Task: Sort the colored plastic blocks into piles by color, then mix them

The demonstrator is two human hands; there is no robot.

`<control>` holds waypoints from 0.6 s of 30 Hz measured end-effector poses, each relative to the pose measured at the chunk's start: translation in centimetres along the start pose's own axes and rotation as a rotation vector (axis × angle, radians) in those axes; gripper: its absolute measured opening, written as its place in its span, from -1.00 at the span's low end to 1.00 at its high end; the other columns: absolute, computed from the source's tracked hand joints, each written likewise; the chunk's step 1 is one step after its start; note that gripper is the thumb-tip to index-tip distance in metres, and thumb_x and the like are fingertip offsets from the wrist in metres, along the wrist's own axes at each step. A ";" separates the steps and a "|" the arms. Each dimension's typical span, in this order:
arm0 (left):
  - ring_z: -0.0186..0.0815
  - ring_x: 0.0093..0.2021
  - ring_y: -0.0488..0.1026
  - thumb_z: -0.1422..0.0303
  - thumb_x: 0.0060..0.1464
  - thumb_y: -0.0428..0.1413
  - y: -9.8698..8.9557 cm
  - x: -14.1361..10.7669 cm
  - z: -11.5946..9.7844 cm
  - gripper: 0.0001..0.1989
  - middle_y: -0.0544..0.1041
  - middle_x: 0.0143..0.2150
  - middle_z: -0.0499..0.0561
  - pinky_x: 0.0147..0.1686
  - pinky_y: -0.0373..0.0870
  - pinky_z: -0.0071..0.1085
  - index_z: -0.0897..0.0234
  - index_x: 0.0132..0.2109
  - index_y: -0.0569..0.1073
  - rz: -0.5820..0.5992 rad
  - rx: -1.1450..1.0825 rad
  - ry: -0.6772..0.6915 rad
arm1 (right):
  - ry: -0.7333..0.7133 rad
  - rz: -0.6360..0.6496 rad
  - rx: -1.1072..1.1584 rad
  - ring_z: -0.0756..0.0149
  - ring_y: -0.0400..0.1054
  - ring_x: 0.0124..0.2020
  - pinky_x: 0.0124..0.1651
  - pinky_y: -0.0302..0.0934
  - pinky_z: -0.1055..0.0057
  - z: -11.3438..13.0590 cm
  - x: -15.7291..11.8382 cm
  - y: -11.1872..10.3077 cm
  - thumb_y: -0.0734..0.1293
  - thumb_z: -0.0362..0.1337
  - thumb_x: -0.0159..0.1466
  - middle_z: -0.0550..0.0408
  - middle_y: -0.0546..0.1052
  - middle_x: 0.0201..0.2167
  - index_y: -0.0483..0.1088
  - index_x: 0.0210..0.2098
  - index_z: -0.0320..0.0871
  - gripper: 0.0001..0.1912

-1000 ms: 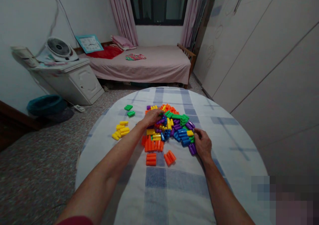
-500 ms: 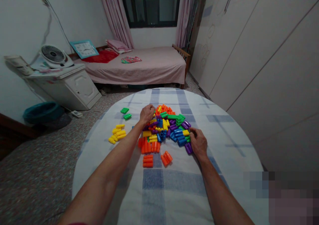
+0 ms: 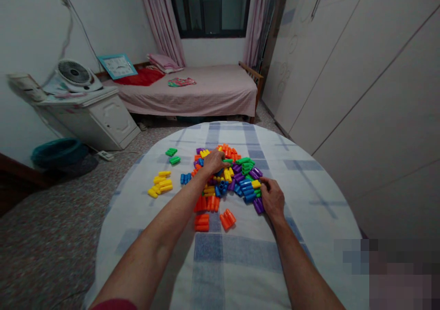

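Over the middle of a heap of coloured plastic tube blocks (image 3: 223,188), my left hand (image 3: 213,162) reaches in with bent fingers. Its fingertips close on a green tube block (image 3: 227,162) near the top of the heap. At the heap's right edge rests my right hand (image 3: 273,196), fingers curved and slightly apart. It is beside a yellow block (image 3: 256,184), blue blocks (image 3: 248,192) and a purple block (image 3: 258,205); its far fingers are hidden. My left hand and forearm cover part of the heap.
Yellow blocks (image 3: 161,183), green blocks (image 3: 175,160) and a blue block (image 3: 186,178) lie left of the heap. Two orange blocks (image 3: 227,219) are nearer me. The round table has a checked cloth (image 3: 240,250). Beyond stand a bed (image 3: 213,88) and a wardrobe (image 3: 343,95).
My left hand has moved right and slightly nearer, from the heap's far left side to the green block, uncovering purple, yellow and blue blocks. My right hand has hardly moved.
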State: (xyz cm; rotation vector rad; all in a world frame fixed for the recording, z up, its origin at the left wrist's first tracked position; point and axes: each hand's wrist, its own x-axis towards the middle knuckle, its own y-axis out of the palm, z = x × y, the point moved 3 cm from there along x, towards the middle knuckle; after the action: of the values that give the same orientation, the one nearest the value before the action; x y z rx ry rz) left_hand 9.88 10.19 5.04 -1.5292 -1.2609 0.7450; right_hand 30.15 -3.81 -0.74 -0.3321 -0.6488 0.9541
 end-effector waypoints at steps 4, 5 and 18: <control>-0.24 -0.28 0.47 0.14 0.02 0.16 -1.6 -0.4 1.8 -0.74 0.55 -0.31 0.02 -0.31 0.29 -0.42 0.23 -0.24 0.51 -0.125 -0.171 -0.048 | 0.017 0.007 0.004 0.18 0.39 -0.17 -0.07 0.24 0.25 0.0 0.0 0.0 0.11 -0.20 0.18 -0.04 0.52 -0.19 0.49 -0.18 -0.15 -0.62; -0.26 -0.30 0.46 0.14 0.05 0.13 -2.4 -0.4 3.0 -0.73 0.56 -0.32 0.00 -0.32 0.29 -0.43 0.22 -0.21 0.51 -0.177 -0.209 -0.070 | 0.021 0.013 0.000 0.18 0.39 -0.17 -0.06 0.24 0.24 0.0 0.0 0.0 0.11 -0.20 0.18 -0.05 0.52 -0.18 0.48 -0.17 -0.16 -0.61; -0.11 -0.05 0.47 0.23 0.14 -0.02 -5.9 -2.9 22.2 -0.59 0.54 0.02 0.21 -0.14 0.35 -0.31 0.28 0.06 0.47 -0.293 -0.089 -0.644 | 0.025 0.012 -0.032 0.18 0.40 -0.20 -0.10 0.23 0.27 -0.3 0.1 -0.1 0.13 -0.15 0.18 -0.06 0.53 -0.19 0.49 -0.19 -0.17 -0.61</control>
State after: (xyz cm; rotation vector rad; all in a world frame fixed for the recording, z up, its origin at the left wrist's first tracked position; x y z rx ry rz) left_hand -12.82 13.98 2.85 -1.1616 -1.9645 1.0364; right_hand 30.44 -3.78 -0.93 -0.3759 -0.6403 0.9507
